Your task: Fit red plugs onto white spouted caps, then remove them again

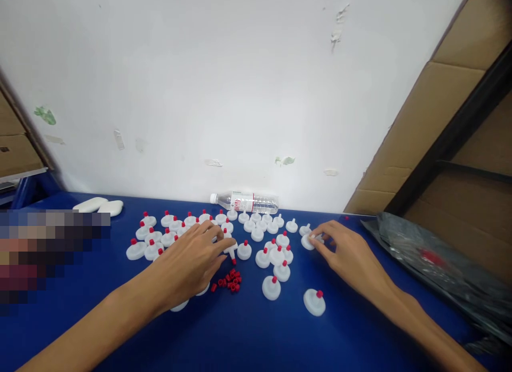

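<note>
My left hand (198,252) pinches a white nozzle cap (231,249), tipped so that its red tip (234,261) points down. Just below it lies a small heap of loose red tips (231,279). Farther right, my right hand (340,245) has its thumb and fingers closed on another white nozzle cap (306,242), low over the table; part of it is hidden by the fingers. Many white caps with red tips stand around my left hand, such as one red-tipped cap (136,250) at the left. White caps with bare spouts (257,233) cluster near the wall.
A clear plastic bottle (264,203) lies along the wall at the back of the blue table (256,334). Two white oval objects (111,208) rest at the back left. Grey plastic bags (424,255) and cardboard (400,143) border the right side. A pixelated patch covers the left edge.
</note>
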`<state>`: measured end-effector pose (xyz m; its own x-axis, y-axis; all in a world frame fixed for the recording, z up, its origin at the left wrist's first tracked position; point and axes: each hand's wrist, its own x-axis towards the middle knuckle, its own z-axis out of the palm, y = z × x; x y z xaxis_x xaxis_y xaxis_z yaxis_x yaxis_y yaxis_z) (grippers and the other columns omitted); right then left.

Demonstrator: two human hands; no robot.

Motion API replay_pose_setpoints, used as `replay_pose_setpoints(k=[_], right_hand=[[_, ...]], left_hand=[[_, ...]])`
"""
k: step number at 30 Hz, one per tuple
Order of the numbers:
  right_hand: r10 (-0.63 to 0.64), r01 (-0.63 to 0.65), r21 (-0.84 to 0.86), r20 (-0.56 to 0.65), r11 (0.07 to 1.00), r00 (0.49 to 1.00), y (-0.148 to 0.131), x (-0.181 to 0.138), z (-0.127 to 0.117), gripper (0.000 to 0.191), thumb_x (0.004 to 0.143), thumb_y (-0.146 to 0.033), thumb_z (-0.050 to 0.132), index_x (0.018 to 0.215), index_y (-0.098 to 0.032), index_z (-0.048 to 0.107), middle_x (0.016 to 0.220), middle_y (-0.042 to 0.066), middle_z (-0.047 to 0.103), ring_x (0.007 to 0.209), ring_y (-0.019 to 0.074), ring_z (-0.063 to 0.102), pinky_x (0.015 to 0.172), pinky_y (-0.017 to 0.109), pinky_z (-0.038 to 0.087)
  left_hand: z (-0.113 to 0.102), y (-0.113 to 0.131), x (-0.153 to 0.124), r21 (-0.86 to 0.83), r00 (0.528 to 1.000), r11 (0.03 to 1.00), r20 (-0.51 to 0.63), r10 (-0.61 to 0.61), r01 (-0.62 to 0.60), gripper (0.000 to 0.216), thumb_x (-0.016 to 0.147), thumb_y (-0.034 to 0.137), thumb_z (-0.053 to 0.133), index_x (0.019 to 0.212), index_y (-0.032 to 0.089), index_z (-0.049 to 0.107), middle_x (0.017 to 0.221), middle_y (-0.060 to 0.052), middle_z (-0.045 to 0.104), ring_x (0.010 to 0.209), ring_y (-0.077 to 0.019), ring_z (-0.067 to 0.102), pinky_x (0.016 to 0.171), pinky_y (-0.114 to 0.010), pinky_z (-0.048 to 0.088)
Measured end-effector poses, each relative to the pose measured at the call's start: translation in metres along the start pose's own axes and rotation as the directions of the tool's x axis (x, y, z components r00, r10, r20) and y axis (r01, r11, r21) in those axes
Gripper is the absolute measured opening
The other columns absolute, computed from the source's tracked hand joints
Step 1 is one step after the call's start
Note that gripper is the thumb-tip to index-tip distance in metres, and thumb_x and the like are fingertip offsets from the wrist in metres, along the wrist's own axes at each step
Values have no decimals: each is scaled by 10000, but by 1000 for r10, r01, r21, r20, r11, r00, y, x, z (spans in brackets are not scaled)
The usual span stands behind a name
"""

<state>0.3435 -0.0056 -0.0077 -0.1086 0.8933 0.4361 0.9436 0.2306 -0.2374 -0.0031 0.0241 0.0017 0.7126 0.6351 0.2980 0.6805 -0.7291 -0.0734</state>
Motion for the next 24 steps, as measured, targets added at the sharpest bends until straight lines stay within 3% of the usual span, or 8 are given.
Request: replay_pose_setpoints(k=[5,9,17,24], right_hand=[[-10,9,-8,-41,1000,999,-5,0,-2,222,962,-377,506,937,-252,688,1005,44,699,858,222,670,712,339,516],[-1,1,-5,-34,1000,999,-6,-1,-1,219,962,-378,506,936,-254,684,988,40,702,834,218,671,709,337,516],[54,-53,24,-25,998,998,-14,-1,-6,201,963,-378,489,955,-258,651,973,23,739,829,225,702,690,327,513],[51,-49,45,-43,998,998,-16,-1,-7,199,953,-384,494,950,-267,655,929,15,754,831,227,722,657,313,513]], left_hand=[[4,0,0,21,999,1000,-33,4,-3,270,934,129,519,1159,204,648,1095,-92,635,1041,-270,555,872,-424,486],[0,-1,2,56,999,997,10,-50,50,184,974,233,542,1056,170,694,987,-95,669,998,-300,582,859,-476,476],[-1,-10,5,44,990,993,79,-117,114,333,1007,189,424,850,179,717,797,-78,673,854,-286,586,771,-445,439],[7,-15,-1,-174,974,959,-6,-227,222,341,1023,278,383,1010,206,716,911,-87,682,806,-233,621,699,-353,462]])
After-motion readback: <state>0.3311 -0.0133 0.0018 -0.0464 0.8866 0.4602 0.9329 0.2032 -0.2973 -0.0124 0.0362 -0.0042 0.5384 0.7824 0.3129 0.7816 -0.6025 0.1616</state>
